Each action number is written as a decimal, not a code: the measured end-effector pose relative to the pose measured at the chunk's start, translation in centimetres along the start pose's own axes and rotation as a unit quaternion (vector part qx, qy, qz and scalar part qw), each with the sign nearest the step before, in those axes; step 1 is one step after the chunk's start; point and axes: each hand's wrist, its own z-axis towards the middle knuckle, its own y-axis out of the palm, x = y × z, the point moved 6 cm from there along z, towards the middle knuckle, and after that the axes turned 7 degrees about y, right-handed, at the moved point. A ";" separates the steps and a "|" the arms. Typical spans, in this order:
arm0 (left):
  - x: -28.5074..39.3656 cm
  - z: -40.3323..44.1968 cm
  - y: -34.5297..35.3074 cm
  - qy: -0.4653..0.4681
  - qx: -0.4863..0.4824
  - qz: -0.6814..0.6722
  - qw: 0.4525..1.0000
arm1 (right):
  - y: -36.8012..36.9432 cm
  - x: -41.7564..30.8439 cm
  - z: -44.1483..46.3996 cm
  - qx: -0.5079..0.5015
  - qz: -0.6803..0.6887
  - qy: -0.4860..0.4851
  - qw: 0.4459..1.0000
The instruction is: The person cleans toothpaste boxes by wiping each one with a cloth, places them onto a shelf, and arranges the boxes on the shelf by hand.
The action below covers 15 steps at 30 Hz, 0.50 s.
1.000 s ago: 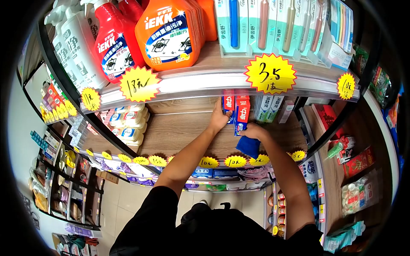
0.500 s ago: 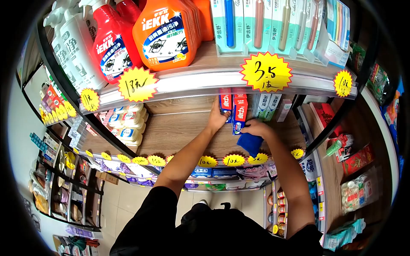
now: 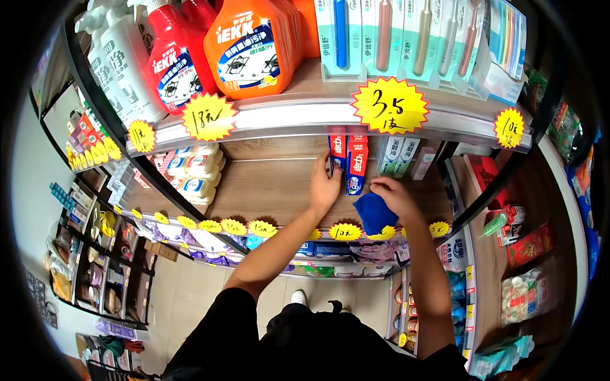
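While our right grip [image 3: 395,198] is clamping on a blue cloth [image 3: 375,214], the cloth is hanging just below and left of its fingers, on the side toward us, overlapping the shelf's front edge in our view. Our left grip [image 3: 326,188] is touching the left side of the red-and-blue boxes [image 3: 357,166]; whether it is clamping on one, we cannot tell. Those boxes are sitting between our two grips, just beyond the cloth and near the right fingers. To their right, white-and-green boxes [image 3: 398,157] are sitting on the same wooden shelf [image 3: 267,193], and white packs [image 3: 194,178] are stacking up at its left end. Farther out, we are seeing an upper shelf [image 3: 305,114] bearing orange bottles [image 3: 251,54], red bottles [image 3: 178,60] and toothbrush packs [image 3: 394,41], with yellow price tags [image 3: 389,106] hanging along its front.
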 end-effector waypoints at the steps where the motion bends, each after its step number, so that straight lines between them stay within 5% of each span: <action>1: 1.2 -1.0 -0.2 -0.009 0.020 0.007 1.000 | 0.4 0.5 0.2 -0.005 0.009 -0.004 1.000; 4: 0.1 -5.2 -0.7 -0.140 -0.050 -0.138 0.979 | 2.0 0.6 -2.3 -0.035 0.050 0.067 0.996; 8: 5.7 -13.1 -4.3 -0.130 -0.141 -0.103 0.976 | 7.3 0.8 -7.9 -0.114 0.183 0.052 0.975; 10: 4.9 -17.5 -6.9 -0.311 -0.182 -0.183 0.915 | 10.5 2.9 -10.2 -0.147 0.196 0.046 0.968; 12: 2.1 -23.7 -10.0 -0.529 -0.142 -0.317 0.774 | 13.9 5.6 -12.2 -0.176 0.197 0.085 0.961; 15: 2.6 -28.2 -15.2 -0.500 -0.134 -0.386 0.763 | 19.5 7.4 -14.9 -0.238 0.181 0.029 0.954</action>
